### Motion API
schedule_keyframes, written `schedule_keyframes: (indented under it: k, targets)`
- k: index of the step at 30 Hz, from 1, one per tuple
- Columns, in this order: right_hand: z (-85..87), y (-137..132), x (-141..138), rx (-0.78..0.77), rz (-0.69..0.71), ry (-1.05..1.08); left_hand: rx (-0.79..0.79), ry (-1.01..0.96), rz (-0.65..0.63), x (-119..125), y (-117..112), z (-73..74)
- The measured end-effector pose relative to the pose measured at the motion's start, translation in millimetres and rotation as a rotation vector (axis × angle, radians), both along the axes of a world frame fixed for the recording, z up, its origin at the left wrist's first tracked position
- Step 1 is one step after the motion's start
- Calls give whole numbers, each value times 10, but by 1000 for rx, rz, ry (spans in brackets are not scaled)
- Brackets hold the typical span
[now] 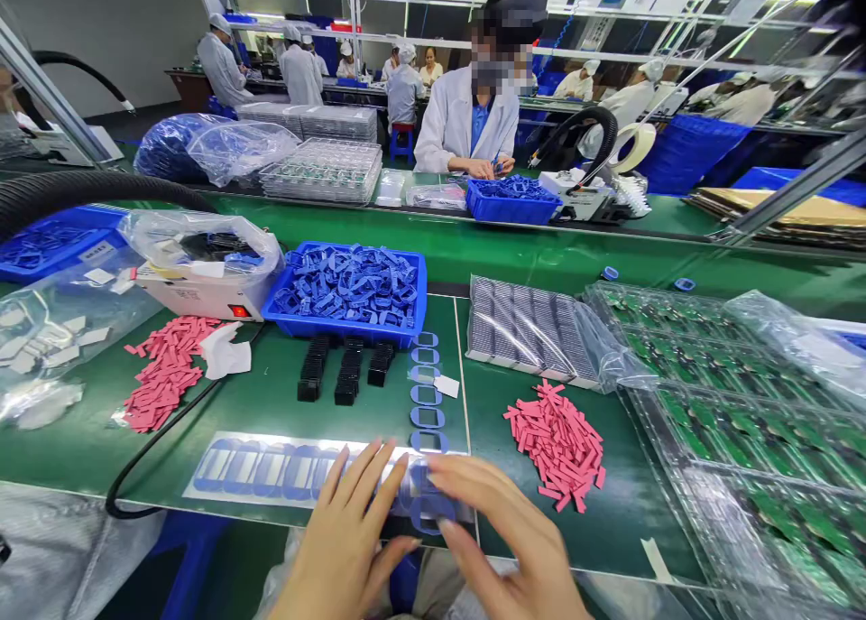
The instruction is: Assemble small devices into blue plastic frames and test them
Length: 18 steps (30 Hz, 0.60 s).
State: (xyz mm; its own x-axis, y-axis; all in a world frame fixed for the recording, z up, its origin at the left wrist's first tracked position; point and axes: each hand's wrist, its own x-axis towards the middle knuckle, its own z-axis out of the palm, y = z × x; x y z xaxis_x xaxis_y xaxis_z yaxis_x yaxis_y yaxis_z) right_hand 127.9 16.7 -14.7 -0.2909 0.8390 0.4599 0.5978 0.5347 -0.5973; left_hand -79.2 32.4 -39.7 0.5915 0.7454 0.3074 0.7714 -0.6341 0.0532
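Gently, spread-fingered hands (pixel 345 539) (pixel 507 539) press a clear film strip of blue oval gaskets (pixel 284 471).

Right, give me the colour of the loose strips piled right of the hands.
The loose strips are pink, seen best in the head view.

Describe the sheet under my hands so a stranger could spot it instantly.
On the green workbench, below the blue tray of blue plastic pieces, lies a long glossy white sheet. It carries a row of blue rounded-rectangular rings, unlike the loose rings in a column beside it, and your left hand and right hand are at its right end.
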Motion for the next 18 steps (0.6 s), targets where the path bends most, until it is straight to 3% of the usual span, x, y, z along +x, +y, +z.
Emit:
schedule_keyframes:
  k: [5, 8, 14, 18]
  targets:
    - [-234, 331, 147, 11, 87, -344, 97, 69, 27, 29, 33, -91]
    - [-221, 421, 129, 3, 25, -308, 106, 79, 17, 28, 30, -97]
    - [-13, 977, -325, -155, -148, -347, 103, 64, 44, 37, 16, -122]
    - [-5, 1345, -634, -228, -237, -448, 122, 18, 53, 42, 24, -139]
